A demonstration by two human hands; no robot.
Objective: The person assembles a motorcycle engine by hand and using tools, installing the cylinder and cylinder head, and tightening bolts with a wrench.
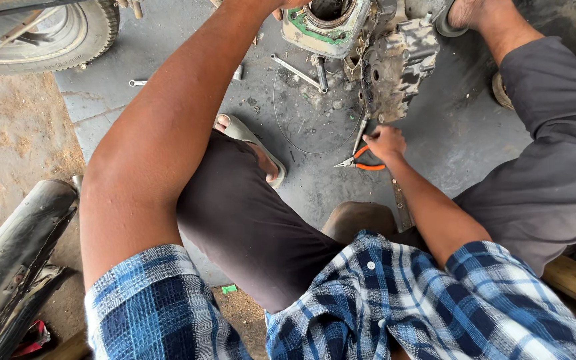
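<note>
I'm looking down past my checked blue shirt at a grimy engine block sitting on the grey floor. My right hand is low at the bottom edge of the block, fingers pinched together on a slim metal tool that pokes up against the casing. Just beneath that hand, orange-handled pliers lie flat on the floor, close to my fingers but not held. My left arm stretches up and across to the top of the block, where the left hand is mostly cut off by the frame edge, so I cannot tell whether it grips anything. A wrench lies left of the block, a thin wire curls beside it, and a tyre sits at top left.
</note>
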